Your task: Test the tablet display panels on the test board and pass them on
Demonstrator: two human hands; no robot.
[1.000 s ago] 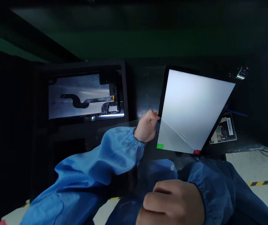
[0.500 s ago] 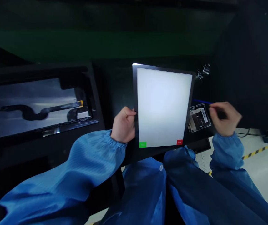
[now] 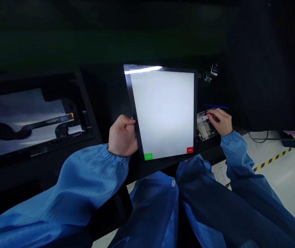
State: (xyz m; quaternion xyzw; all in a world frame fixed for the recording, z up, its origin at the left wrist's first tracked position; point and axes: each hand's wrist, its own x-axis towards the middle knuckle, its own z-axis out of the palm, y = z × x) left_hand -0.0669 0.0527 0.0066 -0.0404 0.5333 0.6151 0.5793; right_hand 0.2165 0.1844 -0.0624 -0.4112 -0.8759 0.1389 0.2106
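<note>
A tablet [image 3: 165, 112] with a glowing white screen stands tilted in front of me, with a green box and a red box in its lower corners. My left hand [image 3: 123, 135] is closed on its left edge, thumb on the front bezel. To the right of the tablet lies a circuit board [image 3: 203, 128], partly hidden behind the tablet and my fingers. Over the board's upper right part is my right hand [image 3: 221, 121], thumb and fingertips drawn together in a pinch. Whatever those fingertips may hold is too small to make out.
At left, a dark tray [image 3: 87, 100] holds an opened device with a metal plate [image 3: 25, 103] and a black flex cable [image 3: 41, 124]. A shiny metal tally counter [image 3: 211, 73] sits behind the board. Yellow-black floor tape [image 3: 273, 160] runs at right.
My right hand has moved left and now lies over the circuit board. The tablet has tilted slightly, and a light reflection stretches along its top edge. The whole view has shifted a little.
</note>
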